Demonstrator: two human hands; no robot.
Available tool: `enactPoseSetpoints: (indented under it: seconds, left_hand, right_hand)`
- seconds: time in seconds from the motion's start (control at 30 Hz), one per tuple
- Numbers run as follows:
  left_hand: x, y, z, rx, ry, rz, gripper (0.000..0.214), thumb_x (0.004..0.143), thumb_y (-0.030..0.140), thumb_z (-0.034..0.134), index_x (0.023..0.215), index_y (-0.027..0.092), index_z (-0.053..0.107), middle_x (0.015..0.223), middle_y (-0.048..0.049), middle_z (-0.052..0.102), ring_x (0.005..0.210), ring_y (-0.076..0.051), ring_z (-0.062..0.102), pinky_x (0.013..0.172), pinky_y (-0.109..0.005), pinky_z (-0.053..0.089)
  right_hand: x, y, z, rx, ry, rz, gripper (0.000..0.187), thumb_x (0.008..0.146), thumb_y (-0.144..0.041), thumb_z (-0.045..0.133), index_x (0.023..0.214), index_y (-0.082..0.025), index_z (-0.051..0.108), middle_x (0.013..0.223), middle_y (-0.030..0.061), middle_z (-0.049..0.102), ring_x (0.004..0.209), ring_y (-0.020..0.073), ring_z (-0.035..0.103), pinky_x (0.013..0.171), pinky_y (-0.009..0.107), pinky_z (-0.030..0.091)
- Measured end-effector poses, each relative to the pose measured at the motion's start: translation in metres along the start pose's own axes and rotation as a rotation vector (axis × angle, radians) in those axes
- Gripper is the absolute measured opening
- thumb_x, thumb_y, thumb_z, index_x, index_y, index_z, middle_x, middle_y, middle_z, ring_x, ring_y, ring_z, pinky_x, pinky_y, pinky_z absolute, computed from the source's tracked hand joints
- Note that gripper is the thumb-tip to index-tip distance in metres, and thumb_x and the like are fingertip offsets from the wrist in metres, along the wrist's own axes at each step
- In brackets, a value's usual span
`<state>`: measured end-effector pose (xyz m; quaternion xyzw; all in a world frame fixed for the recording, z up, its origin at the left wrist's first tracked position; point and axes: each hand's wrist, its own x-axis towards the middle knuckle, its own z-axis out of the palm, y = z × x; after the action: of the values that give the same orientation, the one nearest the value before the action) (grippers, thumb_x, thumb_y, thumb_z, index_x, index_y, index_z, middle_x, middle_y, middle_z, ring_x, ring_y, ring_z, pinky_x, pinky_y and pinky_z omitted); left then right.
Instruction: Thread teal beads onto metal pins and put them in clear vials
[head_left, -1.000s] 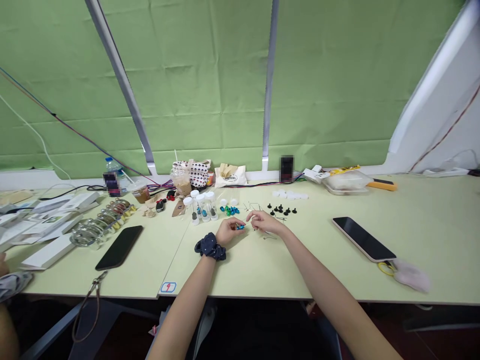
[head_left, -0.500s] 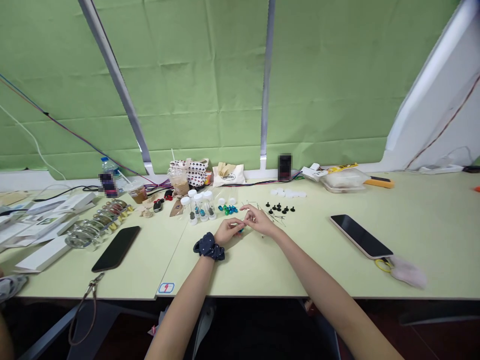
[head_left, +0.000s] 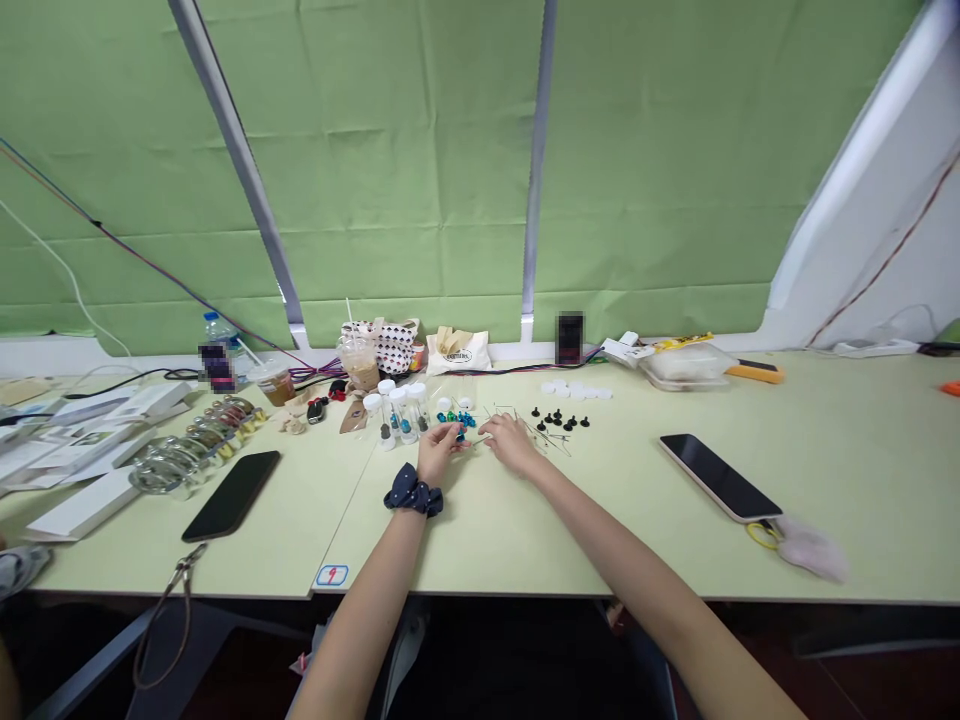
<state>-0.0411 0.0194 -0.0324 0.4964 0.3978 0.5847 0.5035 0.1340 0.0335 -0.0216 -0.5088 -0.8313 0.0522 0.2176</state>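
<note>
Beads of glossy teal and blue [head_left: 459, 421] sit in a small cluster on the pale green table [head_left: 525, 550], just ahead of my left hand [head_left: 439, 445]. My left fingers curve down and pinch together at a small blue bead [head_left: 460, 436], though I cannot tell whether they grip it. A navy polka-dot scrunchie [head_left: 413, 492] circles my left wrist. My right hand [head_left: 510, 443] sits low beside the left, its fingers loosely curled near the tabletop, and I cannot tell whether it holds anything. Just right of it lie thin metal pins [head_left: 544, 433], with small black knobs [head_left: 559, 420] scattered beyond them. White-capped clear plastic tubes [head_left: 397, 412] stand upright to the left of the beads, and a row of flat white caps [head_left: 577, 390] lies farther back. A black smartphone [head_left: 231, 495] rests well to my left, and another phone with a dark screen [head_left: 720, 477] lies well to my right.
</note>
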Motion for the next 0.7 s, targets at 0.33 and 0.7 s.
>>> enactPoseSetpoints:
  seconds: [0.33,0.7]
  left_hand:
    - [0.003,-0.003,-0.003,-0.006,0.042,-0.011,0.047,0.064,0.054,0.068,0.09,0.014,0.064,0.092,-0.0098,0.068,0.063,-0.015,0.064,0.059,-0.026,0.049]
    - [0.001,0.002,-0.002,-0.008,0.065,-0.012,0.051,0.06,0.055,0.07,0.088,0.013,0.066,0.088,-0.0096,0.068,0.059,-0.013,0.062,0.055,-0.024,0.048]
  right_hand:
    - [0.029,-0.014,0.013,0.029,-0.208,0.073,0.014,0.071,-0.018,0.068,0.085,-0.018,0.066,0.093,0.0063,0.062,0.091,0.0199,0.056,0.074,0.027,0.034]
    - [0.032,-0.015,0.016,0.081,-0.219,0.112,0.002,0.074,-0.017,0.063,0.071,-0.016,0.064,0.083,0.0093,0.065,0.082,0.0214,0.06,0.066,0.026,0.037]
